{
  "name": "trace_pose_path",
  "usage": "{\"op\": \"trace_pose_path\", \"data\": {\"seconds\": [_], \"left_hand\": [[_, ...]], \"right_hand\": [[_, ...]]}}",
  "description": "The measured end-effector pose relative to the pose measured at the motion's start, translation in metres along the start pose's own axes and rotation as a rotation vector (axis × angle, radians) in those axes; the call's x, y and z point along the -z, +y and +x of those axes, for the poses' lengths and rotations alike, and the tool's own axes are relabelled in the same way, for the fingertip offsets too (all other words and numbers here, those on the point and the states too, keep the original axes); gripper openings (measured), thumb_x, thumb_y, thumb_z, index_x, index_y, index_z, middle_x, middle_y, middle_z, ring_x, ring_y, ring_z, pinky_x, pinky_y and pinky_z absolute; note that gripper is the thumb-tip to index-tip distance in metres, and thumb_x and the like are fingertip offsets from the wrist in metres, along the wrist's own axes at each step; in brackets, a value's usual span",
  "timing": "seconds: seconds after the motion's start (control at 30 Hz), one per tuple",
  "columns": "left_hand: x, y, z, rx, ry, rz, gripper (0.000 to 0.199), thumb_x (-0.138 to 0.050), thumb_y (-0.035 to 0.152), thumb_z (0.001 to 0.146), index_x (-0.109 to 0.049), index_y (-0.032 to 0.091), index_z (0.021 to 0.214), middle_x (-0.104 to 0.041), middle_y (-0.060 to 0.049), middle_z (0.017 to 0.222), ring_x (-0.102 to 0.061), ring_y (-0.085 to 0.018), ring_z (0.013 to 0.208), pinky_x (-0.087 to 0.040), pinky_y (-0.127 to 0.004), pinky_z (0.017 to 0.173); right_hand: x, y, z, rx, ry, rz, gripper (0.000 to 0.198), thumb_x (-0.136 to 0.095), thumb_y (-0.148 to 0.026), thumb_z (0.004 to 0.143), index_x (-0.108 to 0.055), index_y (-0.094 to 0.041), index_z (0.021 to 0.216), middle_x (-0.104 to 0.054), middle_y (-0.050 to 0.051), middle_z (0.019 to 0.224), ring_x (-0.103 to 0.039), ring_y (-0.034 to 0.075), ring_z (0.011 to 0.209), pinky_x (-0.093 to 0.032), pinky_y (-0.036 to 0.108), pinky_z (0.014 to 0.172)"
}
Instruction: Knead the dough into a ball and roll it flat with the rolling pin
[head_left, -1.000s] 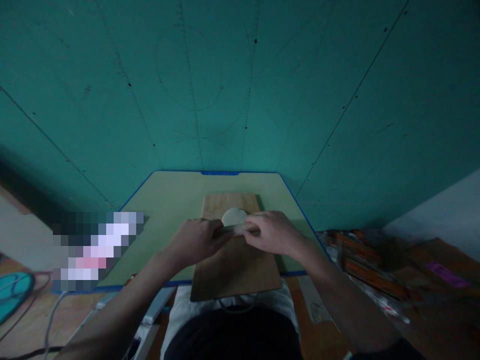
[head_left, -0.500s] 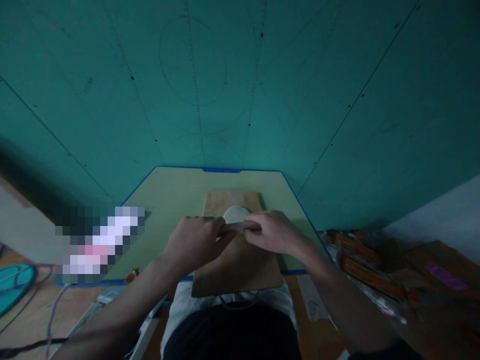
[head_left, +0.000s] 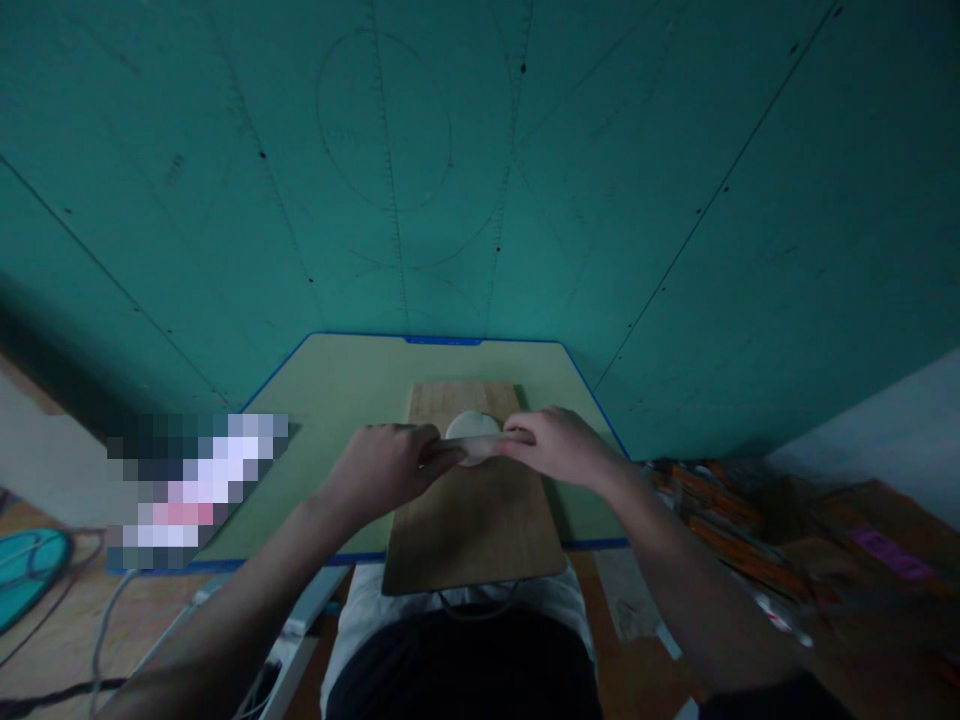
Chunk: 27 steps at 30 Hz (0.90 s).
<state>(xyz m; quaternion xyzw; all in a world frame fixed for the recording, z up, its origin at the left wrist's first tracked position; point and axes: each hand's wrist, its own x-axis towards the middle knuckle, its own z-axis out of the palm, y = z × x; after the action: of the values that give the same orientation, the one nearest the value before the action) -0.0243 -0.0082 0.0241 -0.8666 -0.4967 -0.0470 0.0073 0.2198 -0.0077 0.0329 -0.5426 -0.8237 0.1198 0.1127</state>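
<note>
A round, flat, off-white piece of dough (head_left: 471, 424) lies on a wooden board (head_left: 474, 535). Across it runs a pale rolling pin (head_left: 480, 443), its left end tilted slightly lower in the picture. My left hand (head_left: 394, 462) is closed around the pin's left end, left of the dough. The fingers of my right hand (head_left: 551, 445) are wrapped over the other end, just right of the dough. Part of the dough shows beyond the pin and a little of it on my side.
The board rests on a pale green table (head_left: 352, 385) with a blue edge, overhanging toward my lap. A pixelated object (head_left: 217, 480) lies at the table's left. Behind stands a green wall (head_left: 450, 180). Cardboard boxes (head_left: 862, 540) sit on the right, and a cable (head_left: 101, 640) hangs lower left.
Both hands have moved slightly farther apart and up in the picture with the rolling pin. More of the pin shows between them, and dough now shows on its near side.
</note>
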Motion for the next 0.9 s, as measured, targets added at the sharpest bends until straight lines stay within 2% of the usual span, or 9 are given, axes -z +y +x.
{"op": "trace_pose_path", "data": {"seconds": [0.1, 0.2, 0.37, 0.47, 0.53, 0.6, 0.67, 0.8, 0.9], "left_hand": [[-0.007, -0.006, 0.012, 0.059, 0.044, 0.042, 0.059, -0.034, 0.064, 0.099, -0.070, 0.020, 0.087, -0.076, -0.010, 0.078, -0.072, -0.028, 0.072, -0.037, -0.031, 0.055], [-0.016, -0.008, 0.027, 0.134, 0.048, 0.050, 0.057, -0.028, 0.053, 0.103, -0.071, 0.020, 0.087, -0.077, -0.011, 0.084, -0.072, -0.026, 0.074, -0.040, -0.032, 0.057], [-0.033, -0.006, 0.050, 0.205, 0.116, 0.072, 0.044, -0.031, 0.034, 0.102, -0.072, 0.018, 0.094, -0.075, -0.013, 0.098, -0.071, -0.026, 0.089, -0.047, -0.034, 0.069], [-0.040, -0.006, 0.061, 0.218, 0.172, 0.097, 0.039, -0.036, 0.032, 0.100, -0.070, 0.015, 0.103, -0.071, -0.017, 0.105, -0.067, -0.031, 0.099, -0.049, -0.042, 0.080], [-0.042, -0.005, 0.062, 0.222, 0.200, 0.107, 0.040, -0.035, 0.034, 0.100, -0.069, 0.013, 0.110, -0.069, -0.019, 0.113, -0.065, -0.034, 0.105, -0.049, -0.046, 0.085], [-0.044, -0.002, 0.056, 0.214, 0.213, 0.113, 0.043, -0.033, 0.035, 0.102, -0.066, 0.012, 0.117, -0.065, -0.021, 0.127, -0.060, -0.035, 0.117, -0.047, -0.048, 0.093], [-0.047, 0.003, 0.041, 0.186, 0.217, 0.119, 0.045, -0.032, 0.038, 0.103, -0.064, 0.011, 0.122, -0.060, -0.021, 0.138, -0.056, -0.035, 0.126, -0.044, -0.048, 0.101], [-0.058, 0.014, -0.008, 0.036, 0.299, 0.110, 0.054, -0.034, 0.046, 0.103, -0.057, 0.009, 0.133, -0.062, -0.021, 0.138, -0.055, -0.037, 0.128, -0.042, -0.051, 0.106], [-0.063, 0.013, -0.027, -0.087, 0.349, 0.100, 0.063, -0.029, 0.052, 0.103, -0.052, 0.006, 0.139, -0.060, -0.021, 0.140, -0.053, -0.037, 0.131, -0.039, -0.052, 0.109]], "right_hand": [[-0.003, 0.004, 0.016, -0.116, 0.070, -0.113, 0.047, -0.037, -0.048, 0.105, -0.075, -0.023, 0.091, -0.077, 0.007, 0.087, -0.069, 0.020, 0.080, -0.034, 0.029, 0.063], [-0.011, 0.004, 0.034, -0.201, 0.069, -0.266, 0.046, -0.035, -0.042, 0.105, -0.076, -0.023, 0.097, -0.078, 0.009, 0.095, -0.070, 0.023, 0.084, -0.039, 0.030, 0.067], [-0.033, 0.006, 0.053, -0.241, 0.110, -0.344, 0.040, -0.034, -0.028, 0.102, -0.073, -0.020, 0.108, -0.075, 0.013, 0.107, -0.068, 0.026, 0.099, -0.045, 0.036, 0.082], [-0.043, 0.008, 0.060, -0.227, 0.197, -0.352, 0.037, -0.038, -0.028, 0.100, -0.073, -0.018, 0.107, -0.071, 0.015, 0.118, -0.062, 0.027, 0.112, -0.042, 0.038, 0.095], [-0.046, 0.009, 0.060, -0.205, 0.219, -0.347, 0.036, -0.039, -0.028, 0.100, -0.074, -0.018, 0.106, -0.070, 0.013, 0.117, -0.060, 0.026, 0.113, -0.041, 0.038, 0.099], [-0.049, 0.011, 0.054, -0.178, 0.211, -0.334, 0.040, -0.036, -0.030, 0.103, -0.074, -0.018, 0.105, -0.070, 0.012, 0.118, -0.060, 0.025, 0.115, -0.040, 0.038, 0.103], [-0.053, 0.011, 0.038, -0.118, 0.225, -0.303, 0.043, -0.033, -0.034, 0.105, -0.072, -0.016, 0.112, -0.069, 0.013, 0.126, -0.055, 0.026, 0.125, -0.036, 0.039, 0.110], [-0.065, 0.013, -0.008, 0.013, 0.253, -0.189, 0.054, -0.035, -0.042, 0.105, -0.055, -0.007, 0.140, -0.055, 0.018, 0.147, -0.038, 0.031, 0.145, -0.030, 0.046, 0.119], [-0.068, 0.016, -0.026, 0.065, 0.213, -0.138, 0.061, -0.033, -0.043, 0.104, -0.044, -0.003, 0.149, -0.041, 0.019, 0.157, -0.027, 0.030, 0.151, -0.027, 0.048, 0.122]]}}
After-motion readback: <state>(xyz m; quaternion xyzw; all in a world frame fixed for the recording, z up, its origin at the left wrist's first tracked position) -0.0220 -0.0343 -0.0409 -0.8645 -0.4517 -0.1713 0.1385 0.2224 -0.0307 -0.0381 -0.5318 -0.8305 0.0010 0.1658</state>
